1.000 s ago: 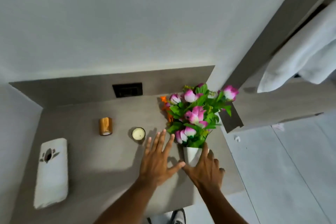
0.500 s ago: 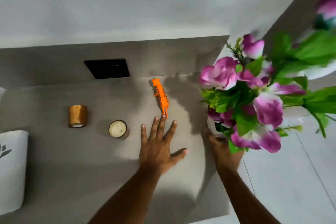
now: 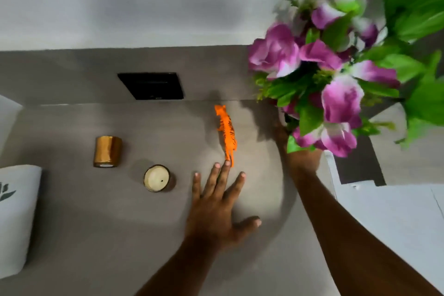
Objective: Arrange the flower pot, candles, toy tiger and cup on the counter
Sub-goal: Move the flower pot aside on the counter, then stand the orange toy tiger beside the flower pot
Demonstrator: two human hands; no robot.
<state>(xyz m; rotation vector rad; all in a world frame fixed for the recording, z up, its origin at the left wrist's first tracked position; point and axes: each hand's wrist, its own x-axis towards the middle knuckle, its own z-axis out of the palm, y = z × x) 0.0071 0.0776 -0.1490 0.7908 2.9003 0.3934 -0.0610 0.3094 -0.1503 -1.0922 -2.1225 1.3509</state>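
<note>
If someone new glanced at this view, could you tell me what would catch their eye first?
The pink and green flowers fill the upper right, close to the camera, lifted by the right hand beneath them. Next comes the bright orange toy tiger on the grey counter, with the left hand spread flat, a fingertip at its tail.

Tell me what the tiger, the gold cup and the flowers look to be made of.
Tiger: looks like moulded plastic, uniform bright orange with painted black stripes. Gold cup: glossy metallic finish with streaky reflections; metal or coated glass, cannot tell. Flowers: seem artificial, fabric-like petals and vivid, evenly green leaves, though motion blur leaves it open.
</note>
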